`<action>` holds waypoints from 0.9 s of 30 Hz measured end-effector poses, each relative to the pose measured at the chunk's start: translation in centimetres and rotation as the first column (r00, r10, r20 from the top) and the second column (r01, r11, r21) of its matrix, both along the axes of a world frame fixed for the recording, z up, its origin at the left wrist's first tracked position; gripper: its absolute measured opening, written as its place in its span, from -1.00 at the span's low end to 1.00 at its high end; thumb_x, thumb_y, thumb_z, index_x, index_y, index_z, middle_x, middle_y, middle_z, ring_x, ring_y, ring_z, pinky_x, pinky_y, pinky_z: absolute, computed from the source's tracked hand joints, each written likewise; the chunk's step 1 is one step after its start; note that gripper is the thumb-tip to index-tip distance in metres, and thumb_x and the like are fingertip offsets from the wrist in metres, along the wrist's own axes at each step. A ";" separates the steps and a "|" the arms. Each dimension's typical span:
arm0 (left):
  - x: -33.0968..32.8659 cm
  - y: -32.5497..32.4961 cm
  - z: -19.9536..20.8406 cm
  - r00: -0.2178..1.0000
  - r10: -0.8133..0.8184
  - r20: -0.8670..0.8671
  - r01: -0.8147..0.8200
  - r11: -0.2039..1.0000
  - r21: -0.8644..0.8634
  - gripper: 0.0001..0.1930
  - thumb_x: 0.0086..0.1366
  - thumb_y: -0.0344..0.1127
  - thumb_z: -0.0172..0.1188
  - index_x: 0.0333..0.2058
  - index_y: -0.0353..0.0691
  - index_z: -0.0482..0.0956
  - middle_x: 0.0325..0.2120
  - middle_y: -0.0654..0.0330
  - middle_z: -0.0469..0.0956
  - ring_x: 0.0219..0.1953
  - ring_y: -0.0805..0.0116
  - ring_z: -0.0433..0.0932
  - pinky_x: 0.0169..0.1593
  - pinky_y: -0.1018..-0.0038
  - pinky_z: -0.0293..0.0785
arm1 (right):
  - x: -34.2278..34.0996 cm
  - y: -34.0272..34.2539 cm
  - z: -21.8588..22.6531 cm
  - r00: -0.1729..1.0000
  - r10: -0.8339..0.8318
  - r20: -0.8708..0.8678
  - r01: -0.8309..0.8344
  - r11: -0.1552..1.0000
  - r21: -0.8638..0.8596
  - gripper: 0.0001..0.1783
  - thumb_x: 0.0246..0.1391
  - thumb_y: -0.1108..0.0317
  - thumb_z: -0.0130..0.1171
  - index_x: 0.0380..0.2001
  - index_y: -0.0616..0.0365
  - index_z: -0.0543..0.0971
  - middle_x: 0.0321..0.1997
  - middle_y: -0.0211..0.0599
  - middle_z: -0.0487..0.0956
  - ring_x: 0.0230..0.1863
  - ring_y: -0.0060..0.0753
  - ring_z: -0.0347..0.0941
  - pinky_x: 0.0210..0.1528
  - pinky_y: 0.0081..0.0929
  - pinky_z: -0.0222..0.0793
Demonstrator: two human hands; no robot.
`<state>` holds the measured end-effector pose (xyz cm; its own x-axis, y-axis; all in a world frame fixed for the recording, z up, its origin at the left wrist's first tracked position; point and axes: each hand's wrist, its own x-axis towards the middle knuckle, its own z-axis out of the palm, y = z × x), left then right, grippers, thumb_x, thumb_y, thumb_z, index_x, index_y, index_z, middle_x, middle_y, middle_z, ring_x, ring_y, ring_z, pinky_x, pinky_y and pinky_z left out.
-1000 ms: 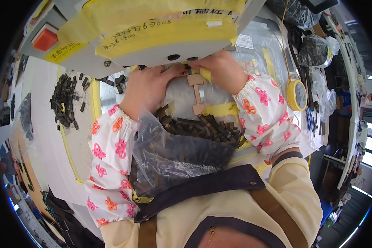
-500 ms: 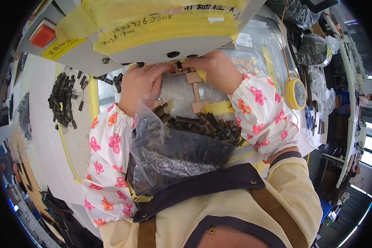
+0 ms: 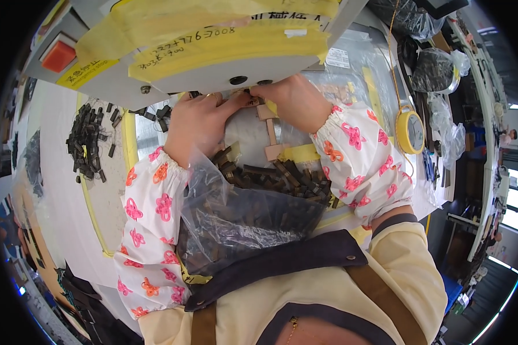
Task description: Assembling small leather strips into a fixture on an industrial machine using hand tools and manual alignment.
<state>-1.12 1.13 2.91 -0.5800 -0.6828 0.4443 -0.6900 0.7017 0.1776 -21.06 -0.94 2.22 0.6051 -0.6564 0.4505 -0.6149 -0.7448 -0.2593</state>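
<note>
Under the front edge of a grey machine head (image 3: pixel 224 80), my two hands work close together. My left hand (image 3: pixel 197 123) has its thumb stretched toward the middle, with the other fingertips partly behind the machine edge. My right hand (image 3: pixel 296 103) reaches in from the other side, its fingers bent and mostly hidden. A small dark piece (image 3: pixel 248 91) shows only slightly between the fingertips. Just below them, tan blocks (image 3: pixel 271 132) are fixed to a metal plate (image 3: pixel 244 129). Nearer to me lies an open clear plastic bag (image 3: pixel 250 221) full of short dark pieces (image 3: pixel 293 178).
A heap of small black pieces with thin wires (image 3: pixel 86 144) lies on the left of the table. Yellow tape (image 3: pixel 300 153) holds down the plate area. A red button (image 3: pixel 58 56) sits on the machine's left. To the right hangs a yellow round gauge (image 3: pixel 411 131) on a cord.
Both hands have shifted slightly; my left thumb has moved inward, and the right hand has come a little left. The dark piece and the tan block beside it are now more covered.
</note>
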 end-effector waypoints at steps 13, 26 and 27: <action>1.1 -0.6 -0.4 0.994 0.104 -0.029 -0.099 0.986 0.136 -0.66 0.02 -0.50 -0.02 -0.24 0.04 0.56 -0.47 0.20 0.55 -0.46 0.09 0.50 -0.32 0.30 0.43 | -0.5 -0.4 0.0 0.986 -0.073 -0.153 0.044 0.982 -0.181 -0.82 -0.27 0.43 0.13 -0.49 -0.04 0.61 -0.43 -0.46 0.53 -0.26 -0.41 0.44 -0.22 -0.46 0.30; 1.0 -0.5 -0.5 0.994 0.109 -0.007 -0.107 0.985 0.132 -0.66 0.04 -0.50 -0.05 -0.25 0.03 0.57 -0.44 0.19 0.56 -0.46 0.10 0.51 -0.33 0.29 0.45 | -0.6 -0.3 0.2 0.965 -0.078 -0.251 0.043 0.989 -0.142 -0.81 -0.20 0.37 0.12 -0.45 -0.14 0.64 -0.35 -0.59 0.55 -0.20 -0.49 0.42 -0.17 -0.47 0.19; 1.1 -0.6 -0.5 0.994 0.104 -0.030 -0.099 0.986 0.136 -0.66 0.04 -0.50 -0.05 -0.25 0.02 0.57 -0.45 0.18 0.55 -0.47 0.09 0.51 -0.34 0.29 0.45 | -0.6 -0.3 0.2 0.967 -0.082 -0.241 0.045 0.987 -0.156 -0.81 -0.20 0.37 0.12 -0.45 -0.15 0.64 -0.35 -0.60 0.55 -0.19 -0.50 0.42 -0.16 -0.46 0.18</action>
<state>-0.06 0.57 2.40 -0.4898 -0.7919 0.3646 -0.7474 0.5968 0.2921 -21.62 -1.28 2.39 0.6683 -0.6346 0.3882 -0.6932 -0.7206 0.0155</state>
